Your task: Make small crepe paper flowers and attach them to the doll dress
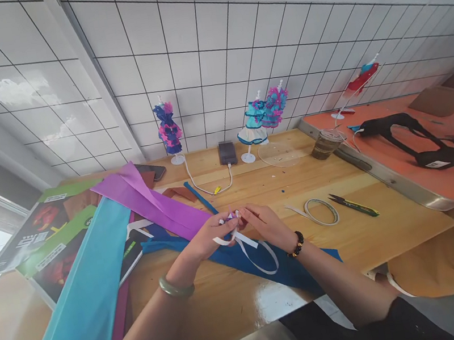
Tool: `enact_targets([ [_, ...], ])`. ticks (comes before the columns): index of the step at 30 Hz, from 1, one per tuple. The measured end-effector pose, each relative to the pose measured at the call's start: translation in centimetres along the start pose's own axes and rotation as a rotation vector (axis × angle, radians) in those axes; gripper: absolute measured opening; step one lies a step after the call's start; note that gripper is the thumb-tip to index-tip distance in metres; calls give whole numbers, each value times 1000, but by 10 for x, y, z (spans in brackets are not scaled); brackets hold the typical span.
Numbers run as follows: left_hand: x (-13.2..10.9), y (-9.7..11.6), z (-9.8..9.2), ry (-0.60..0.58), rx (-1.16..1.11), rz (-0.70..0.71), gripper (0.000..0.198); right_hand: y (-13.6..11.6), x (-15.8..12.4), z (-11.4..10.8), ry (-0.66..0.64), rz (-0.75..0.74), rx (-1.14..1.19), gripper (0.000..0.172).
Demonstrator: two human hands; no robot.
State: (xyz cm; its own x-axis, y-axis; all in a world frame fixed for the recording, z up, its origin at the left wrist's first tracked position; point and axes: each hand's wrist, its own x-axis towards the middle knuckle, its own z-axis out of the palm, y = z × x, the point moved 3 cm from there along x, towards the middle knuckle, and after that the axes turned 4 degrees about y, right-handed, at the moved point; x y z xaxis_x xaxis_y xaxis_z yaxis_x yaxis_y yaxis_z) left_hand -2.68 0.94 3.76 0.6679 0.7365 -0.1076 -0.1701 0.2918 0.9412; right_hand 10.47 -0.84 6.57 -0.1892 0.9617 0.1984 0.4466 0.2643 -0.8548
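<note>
Close together above the table, my left hand point(214, 235) and my right hand point(265, 224) pinch a small bunched piece between their fingertips. A narrow white ribbon point(264, 270) loops down from it, with a short end beside the loop. Bits of purple and dark blue show at the fingertips, but the fingers hide most of the piece. Beneath my hands lies a strip of dark blue fabric point(327, 257). To the left, purple fabric point(149, 199) and a long turquoise fabric strip point(84, 279) are spread out.
Right of my hands lie a coiled white tape point(322, 212) and black-and-yellow snips point(353, 205). Small dressed stands point(169, 130) line the tiled wall, near a dark box with a cable point(227, 152). A cup point(326, 144) stands by the orange table point(392, 126). Printed boxes point(47, 233) lie left.
</note>
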Motion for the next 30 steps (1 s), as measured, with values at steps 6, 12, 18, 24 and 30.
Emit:
enact_targets([
  [6,2,5,-3,110,76,111,30,6,-5,11,81,84,-96,41],
  [12,1,4,-4,237,202,125,29,2,-6,14,122,17,-307,37],
  [18,-1,11,-8,395,514,311,18,8,-5,23,86,205,158,36],
  [24,2,12,-24,536,303,254,21,2,-16,24,-148,335,323,45],
  [30,7,8,-27,503,57,252,18,-9,-25,11,-222,30,-408,40],
])
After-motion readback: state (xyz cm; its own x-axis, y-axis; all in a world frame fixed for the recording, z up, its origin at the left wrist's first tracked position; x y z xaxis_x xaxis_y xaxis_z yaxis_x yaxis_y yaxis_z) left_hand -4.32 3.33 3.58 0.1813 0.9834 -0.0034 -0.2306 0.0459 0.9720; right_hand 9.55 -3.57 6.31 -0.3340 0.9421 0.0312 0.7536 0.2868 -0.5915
